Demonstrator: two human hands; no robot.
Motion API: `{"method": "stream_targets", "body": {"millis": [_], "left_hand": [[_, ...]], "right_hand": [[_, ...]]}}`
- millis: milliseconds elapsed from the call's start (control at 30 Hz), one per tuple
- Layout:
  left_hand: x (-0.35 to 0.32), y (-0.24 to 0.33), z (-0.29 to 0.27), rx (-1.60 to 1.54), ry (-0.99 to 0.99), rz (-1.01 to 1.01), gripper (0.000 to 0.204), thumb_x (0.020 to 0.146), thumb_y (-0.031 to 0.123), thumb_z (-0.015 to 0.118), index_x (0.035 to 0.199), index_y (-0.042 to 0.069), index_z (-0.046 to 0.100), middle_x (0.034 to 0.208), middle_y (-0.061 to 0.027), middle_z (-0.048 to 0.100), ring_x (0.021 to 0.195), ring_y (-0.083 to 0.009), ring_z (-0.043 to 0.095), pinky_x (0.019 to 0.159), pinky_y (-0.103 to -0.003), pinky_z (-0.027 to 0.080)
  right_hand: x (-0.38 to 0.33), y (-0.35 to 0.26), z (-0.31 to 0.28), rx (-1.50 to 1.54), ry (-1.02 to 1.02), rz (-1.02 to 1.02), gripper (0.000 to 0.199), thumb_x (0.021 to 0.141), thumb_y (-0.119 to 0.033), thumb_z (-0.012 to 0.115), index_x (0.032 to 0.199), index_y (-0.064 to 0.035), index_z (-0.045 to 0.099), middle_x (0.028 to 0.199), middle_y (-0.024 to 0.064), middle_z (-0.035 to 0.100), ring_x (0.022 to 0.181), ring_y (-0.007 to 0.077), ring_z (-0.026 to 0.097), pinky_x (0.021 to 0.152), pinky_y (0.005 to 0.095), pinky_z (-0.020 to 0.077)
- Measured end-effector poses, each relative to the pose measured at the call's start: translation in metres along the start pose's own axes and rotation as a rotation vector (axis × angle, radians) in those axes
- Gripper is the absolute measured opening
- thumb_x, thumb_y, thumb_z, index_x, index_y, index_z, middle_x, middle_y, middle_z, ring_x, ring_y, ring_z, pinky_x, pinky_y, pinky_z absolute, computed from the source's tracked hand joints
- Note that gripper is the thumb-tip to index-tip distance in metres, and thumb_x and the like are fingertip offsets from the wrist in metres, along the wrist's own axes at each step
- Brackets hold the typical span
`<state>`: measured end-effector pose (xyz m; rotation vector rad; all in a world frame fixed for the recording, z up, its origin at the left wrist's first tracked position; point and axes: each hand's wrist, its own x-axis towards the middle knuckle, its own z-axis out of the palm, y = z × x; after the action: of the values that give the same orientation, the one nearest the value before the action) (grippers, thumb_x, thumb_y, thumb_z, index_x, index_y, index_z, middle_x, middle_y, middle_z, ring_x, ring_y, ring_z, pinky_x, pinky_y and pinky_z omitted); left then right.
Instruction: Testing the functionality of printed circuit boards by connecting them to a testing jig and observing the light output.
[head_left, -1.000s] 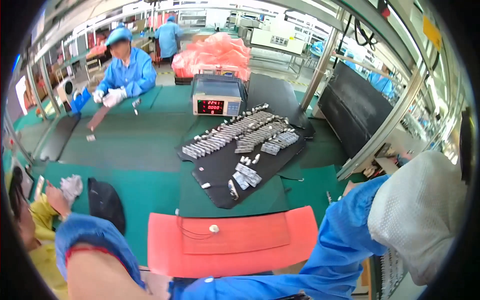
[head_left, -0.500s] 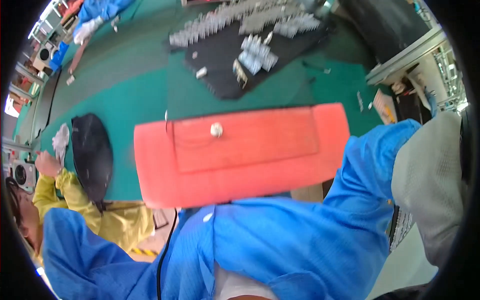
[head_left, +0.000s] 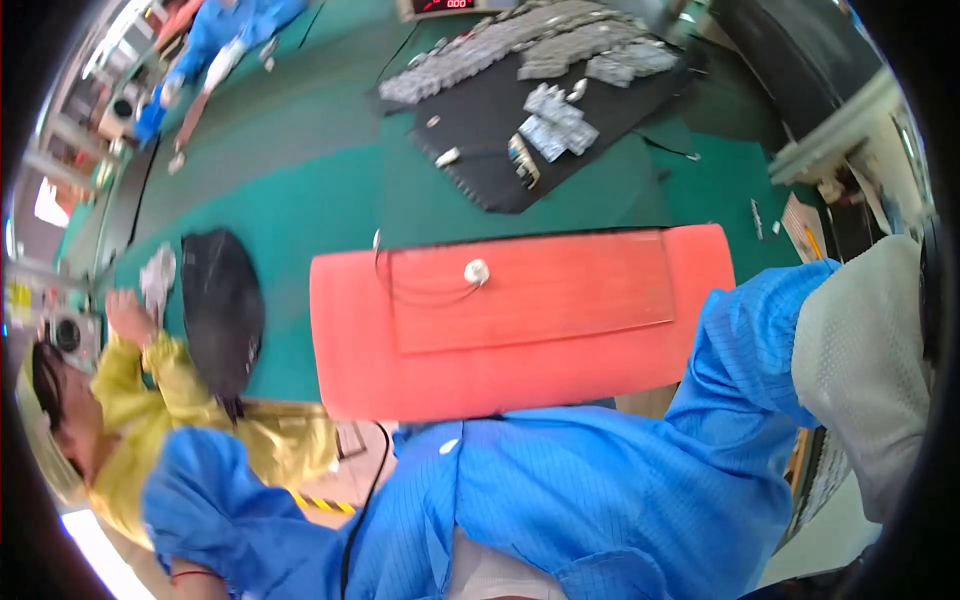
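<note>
1. The red mat lies flat on the green table, right in front of the person's blue coat.
2. A small white disc sits on the mat's upper left part, with a thin wire looping to its left.
3. The right hand, in a white glove, is raised just right of the mat, touching nothing on it; whether its fingers are spread or closed cannot be told.
4. The left hand is out of view.
5. Beyond the mat lies a black tray holding grey parts.
6. Left of the mat lies a black pouch, beside a person in yellow.
</note>
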<state>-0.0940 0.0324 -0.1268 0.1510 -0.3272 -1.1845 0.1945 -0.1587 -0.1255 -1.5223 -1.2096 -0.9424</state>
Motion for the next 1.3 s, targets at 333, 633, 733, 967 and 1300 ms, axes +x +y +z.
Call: {"method": "stream_targets", "body": {"millis": [333,633,733,967,1300], "left_hand": [[-0.033,0.089,-0.034,-0.237,-0.237,-0.507,0.028,0.090,0.028,0.047,0.089,0.000,0.052,0.079,-0.0168,0.057,0.075,-0.0300,0.058,0.071,-0.044,0.049],[-0.048,0.050,-0.065,-0.458,-0.438,-0.595,0.026,0.089,0.026,0.048,0.090,0.000,0.051,0.078,-0.0167,0.057,0.074,-0.0300,0.058,0.071,-0.044,0.049],[-0.039,0.017,-0.060,-0.528,-0.492,-0.544,0.026,0.089,0.026,0.048,0.090,0.000,0.051,0.078,-0.0166,0.057,0.074,-0.0300,0.058,0.071,-0.044,0.049],[-0.011,-0.001,-0.052,-1.073,-0.492,-0.816,0.021,0.086,0.020,0.049,0.091,0.000,0.049,0.074,-0.0148,0.054,0.067,-0.0281,0.055,0.066,-0.042,0.049],[0.080,0.090,-0.007,-2.263,-0.952,-1.216,0.027,0.095,0.032,0.036,0.088,0.013,0.055,0.069,-0.0001,0.052,0.069,-0.0147,0.051,0.071,-0.031,0.043]], "right_hand": [[0.040,0.115,-0.057,-0.613,0.133,-0.260,0.021,0.082,0.001,0.046,0.092,0.0060,0.063,0.082,0.0097,0.066,0.071,0.0131,0.063,0.062,0.0223,0.0503],[-0.016,0.141,-0.014,0.271,-0.617,0.604,0.015,0.072,-0.008,0.064,0.083,0.0017,0.063,0.071,0.0112,0.065,0.065,0.0167,0.065,0.062,0.0252,0.0517],[-0.012,0.122,-0.019,0.390,-0.627,0.334,0.011,0.071,-0.009,0.064,0.078,0.0008,0.062,0.063,0.0102,0.063,0.056,0.0196,0.062,0.051,0.0271,0.0469],[0.030,0.058,-0.053,1.007,-0.725,-0.182,0.017,0.077,-0.013,0.070,0.081,-0.0031,0.057,0.076,0.0149,0.063,0.058,0.0220,0.061,0.053,0.0343,0.0558],[0.047,0.009,-0.081,0.811,-0.823,-0.066,0.009,0.085,-0.015,0.046,0.086,-0.0071,0.051,0.075,0.0085,0.063,0.061,0.0233,0.063,0.056,0.0425,0.0534]]}}
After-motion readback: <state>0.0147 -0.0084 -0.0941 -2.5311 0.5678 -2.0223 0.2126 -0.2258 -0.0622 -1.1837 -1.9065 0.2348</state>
